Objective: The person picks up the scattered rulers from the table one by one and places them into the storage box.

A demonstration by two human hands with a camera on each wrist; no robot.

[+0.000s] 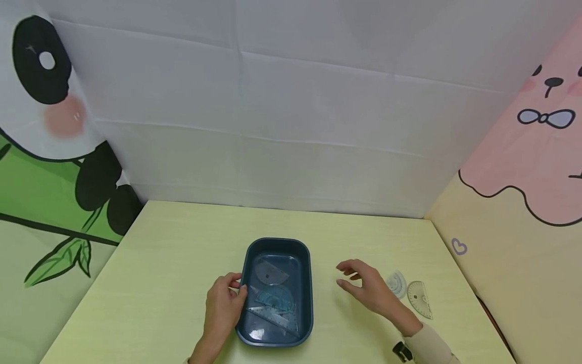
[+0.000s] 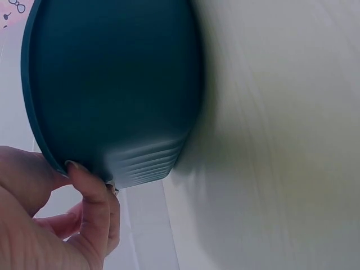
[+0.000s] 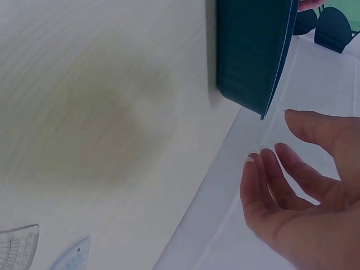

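Note:
A dark blue plastic tray [image 1: 311, 283] stands on the table, with clear drawing tools lying in it. Among them are a bluish protractor [image 1: 275, 297], a triangular set square [image 1: 279, 318] and a clear rounded piece [image 1: 270, 273] toward the far end. My left hand [image 1: 224, 303] pinches the tray's left rim between thumb and fingers, as the left wrist view [image 2: 73, 208] also shows. To the tray's right, my right hand [image 1: 366, 288] is raised with nothing between its parted, bent fingers. Just beyond that wrist lie a clear protractor [image 1: 397, 284] and a second, yellowish-looking protractor [image 1: 419, 299].
The pale yellow table [image 1: 182, 242] meets a white cloth backdrop [image 1: 291, 151] at the back. Printed cartoon panels flank it, a green-and-white one [image 1: 54, 192] at left and a pink-and-cream one [image 1: 523, 167] at right.

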